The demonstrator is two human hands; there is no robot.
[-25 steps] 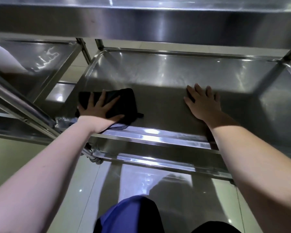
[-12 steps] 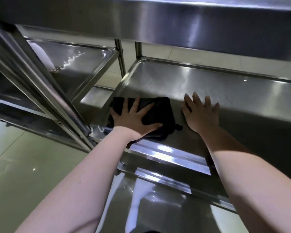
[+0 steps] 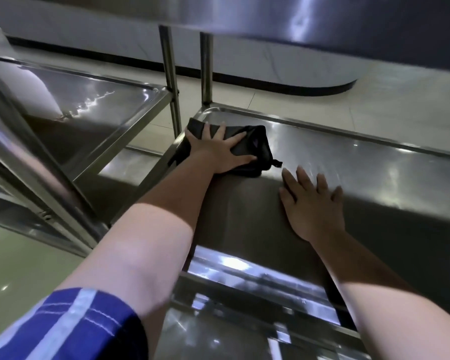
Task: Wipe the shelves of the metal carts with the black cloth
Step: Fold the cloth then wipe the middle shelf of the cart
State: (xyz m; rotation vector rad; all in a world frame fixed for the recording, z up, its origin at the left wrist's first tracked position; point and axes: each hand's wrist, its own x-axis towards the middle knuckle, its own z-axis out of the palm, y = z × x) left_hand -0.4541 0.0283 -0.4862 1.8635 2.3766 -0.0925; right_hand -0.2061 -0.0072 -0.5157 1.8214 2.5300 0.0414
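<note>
Left hand [image 3: 218,152] flat, fingers spread, pressing black cloth [image 3: 255,145] at shelf [image 3: 374,167] far-left corner; right hand [image 3: 313,206] flat, open, near-right of cloth.

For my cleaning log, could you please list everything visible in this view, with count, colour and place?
black cloth: one, black, far-left corner of the middle shelf, under the left hand.
middle shelf: one, silver, centre and right.
neighbouring shelf: one, silver, at left.
upper shelf: one, silver, overhead.
lower shelf: one, silver, below the near rim.
posts: two, silver, upright between the two shelves.
floor: one, pale tiles, beyond the shelves.
sleeve: one, blue with pale stripes, bottom left.
left hand: one, spread flat, pressing the cloth.
right hand: one, flat on the middle shelf, beside the cloth.
</note>
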